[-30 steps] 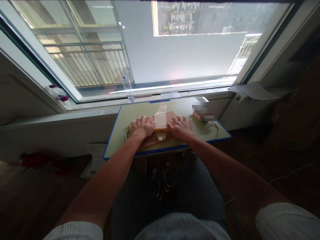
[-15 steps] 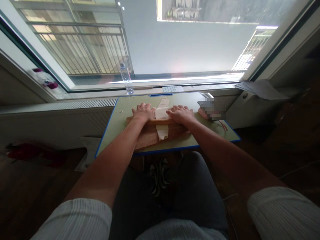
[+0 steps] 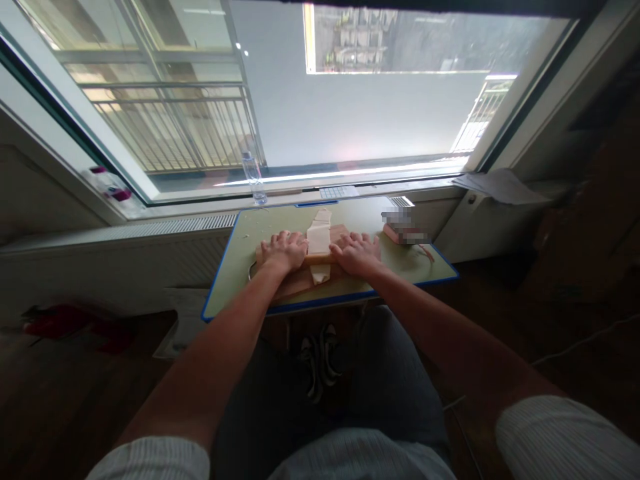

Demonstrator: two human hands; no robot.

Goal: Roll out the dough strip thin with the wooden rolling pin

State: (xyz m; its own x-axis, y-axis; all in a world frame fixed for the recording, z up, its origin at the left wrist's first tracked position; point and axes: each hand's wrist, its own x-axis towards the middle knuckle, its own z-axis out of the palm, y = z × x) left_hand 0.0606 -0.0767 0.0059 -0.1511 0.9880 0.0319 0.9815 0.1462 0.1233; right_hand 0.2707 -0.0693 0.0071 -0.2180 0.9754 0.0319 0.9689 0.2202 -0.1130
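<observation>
A pale strip of dough (image 3: 319, 235) lies lengthwise on a wooden board (image 3: 289, 285). Across it rests a wooden rolling pin (image 3: 320, 259), and the strip shows both beyond and on my side of it. My left hand (image 3: 285, 251) bears down on the pin's left part, palm on the wood and fingers bent forward over it. On the right part, my right hand (image 3: 356, 252) presses the same way. Both hands hide the ends of the pin. The dough runs between them.
The board lies on a small blue-edged table (image 3: 235, 267) below a window. A pink-based object (image 3: 395, 235), partly pixelated, stands at the table's right. On the sill are a clear bottle (image 3: 254, 177) and a pink-capped bottle (image 3: 111, 185). Papers (image 3: 500, 187) lie at right.
The rolling pin has come toward me under both hands, so less dough shows on my side of it. The camera view has tilted up slightly.
</observation>
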